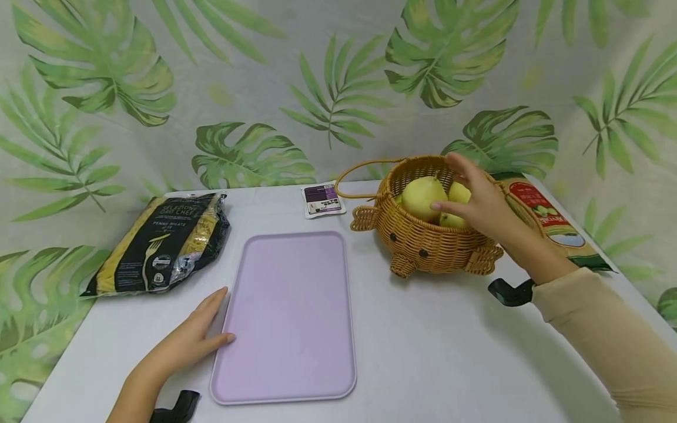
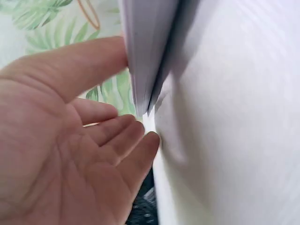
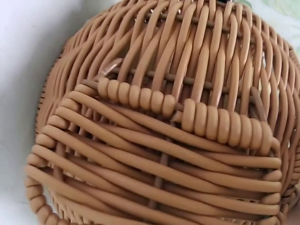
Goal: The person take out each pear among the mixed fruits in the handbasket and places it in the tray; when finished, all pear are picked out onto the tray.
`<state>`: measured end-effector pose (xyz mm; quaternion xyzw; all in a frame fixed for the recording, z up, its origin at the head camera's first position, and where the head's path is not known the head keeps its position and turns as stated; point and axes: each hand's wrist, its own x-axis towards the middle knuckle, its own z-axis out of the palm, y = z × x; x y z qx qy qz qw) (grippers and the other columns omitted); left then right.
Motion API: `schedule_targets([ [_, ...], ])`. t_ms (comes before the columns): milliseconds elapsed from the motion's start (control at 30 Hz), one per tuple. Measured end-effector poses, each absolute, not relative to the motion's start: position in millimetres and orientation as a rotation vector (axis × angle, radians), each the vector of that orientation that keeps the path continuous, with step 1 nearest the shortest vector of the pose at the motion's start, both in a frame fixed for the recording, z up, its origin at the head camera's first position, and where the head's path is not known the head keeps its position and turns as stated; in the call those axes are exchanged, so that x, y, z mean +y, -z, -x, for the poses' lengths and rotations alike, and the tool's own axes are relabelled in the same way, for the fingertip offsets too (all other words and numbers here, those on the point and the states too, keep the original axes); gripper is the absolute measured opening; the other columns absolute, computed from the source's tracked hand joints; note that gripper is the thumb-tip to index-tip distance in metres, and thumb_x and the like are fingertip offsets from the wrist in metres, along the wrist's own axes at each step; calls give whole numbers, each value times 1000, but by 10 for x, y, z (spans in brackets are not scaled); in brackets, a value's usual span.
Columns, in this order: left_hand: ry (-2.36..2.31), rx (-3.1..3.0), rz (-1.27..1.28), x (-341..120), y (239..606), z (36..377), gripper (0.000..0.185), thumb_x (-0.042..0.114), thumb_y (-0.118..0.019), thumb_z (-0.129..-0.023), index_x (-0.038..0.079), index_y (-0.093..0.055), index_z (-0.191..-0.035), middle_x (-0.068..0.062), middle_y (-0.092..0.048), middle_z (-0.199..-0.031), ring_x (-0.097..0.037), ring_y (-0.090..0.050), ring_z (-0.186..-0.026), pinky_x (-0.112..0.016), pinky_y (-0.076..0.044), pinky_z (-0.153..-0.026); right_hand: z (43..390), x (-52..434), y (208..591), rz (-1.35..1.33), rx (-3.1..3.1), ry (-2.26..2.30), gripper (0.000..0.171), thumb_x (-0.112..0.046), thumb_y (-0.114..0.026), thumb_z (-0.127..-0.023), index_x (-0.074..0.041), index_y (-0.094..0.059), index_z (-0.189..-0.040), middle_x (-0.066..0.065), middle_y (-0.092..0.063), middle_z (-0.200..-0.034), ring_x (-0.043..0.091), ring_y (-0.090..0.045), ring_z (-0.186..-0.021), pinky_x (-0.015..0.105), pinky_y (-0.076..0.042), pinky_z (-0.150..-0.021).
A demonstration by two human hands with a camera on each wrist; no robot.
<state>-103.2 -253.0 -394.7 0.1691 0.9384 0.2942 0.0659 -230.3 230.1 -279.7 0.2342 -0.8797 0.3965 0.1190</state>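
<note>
A rectangular, light purple tray with a raised rim (image 1: 291,317) is laid flat on the white-covered table (image 1: 439,346). At its left edge the left hand (image 1: 193,335) is placed; the thumb is rested against the rim, the other fingers are extended beside it, and nothing is pinched.

A round, honey-brown wicker basket (image 1: 428,249), shaped as an animal face with dark eyes, a snout and woven ears, is positioned upright to the right of the tray, well apart from it. Several yellow-green pears (image 1: 423,198) are contained in it. The right hand (image 1: 476,200) is held over the right side of the basket opening, with thumb and fingers spread apart and the thumb tip nearest the large front pear; whether contact is made cannot be told. The right-wrist view is filled by the basket's woven wall and ear.

A black and yellow plastic pasta bag (image 1: 164,241) is located left of the tray. A small purple and white packet (image 1: 322,200) is set behind the tray, and a green and red printed bag (image 1: 555,220) is partly hidden by the right arm.
</note>
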Motion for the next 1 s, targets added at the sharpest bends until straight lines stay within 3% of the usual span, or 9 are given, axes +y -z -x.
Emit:
schedule_targets([
  [367, -1130, 2725, -492, -2635, 4089, 1026, 75, 33, -60, -73, 14, -19, -132, -9, -21, -132, -28, -15, -120, -50, -17, -92, 2469, 2328, 2790, -722, -2710, -1289, 79, -22, -65, -69, -13, -17, -131, 10, -24, -131, 24, -23, -118, 41, -27, -92],
  [500, -1160, 2712, -497, -2647, 4114, 1031, 71, 32, -60, -74, 18, -20, -132, -3, -20, -132, -24, -14, -120, -27, -14, -97, 2496, 2332, 2779, -706, -2759, -1344, 78, -23, -64, -70, -11, -17, -131, 10, -23, -131, 26, -22, -118, 43, -25, -93],
  [633, -1170, 2710, -505, -2652, 4124, 1035, 70, 32, -59, -74, 20, -21, -132, -1, -21, -132, -23, -13, -121, -5, -9, -88, 2527, 2340, 2772, -690, -2795, -1364, 76, -24, -64, -71, -12, -18, -131, 9, -23, -131, 27, -21, -119, 44, -24, -93],
  [1000, -1195, 2688, -506, -2653, 4136, 1036, 70, 30, -59, -75, 20, -21, -132, 0, -20, -132, -23, -13, -121, -4, -8, -87, 2619, 2367, 2766, -696, -2879, -1373, 71, -29, -63, -71, -15, -24, -129, 6, -24, -130, 29, -21, -118, 48, -25, -90],
])
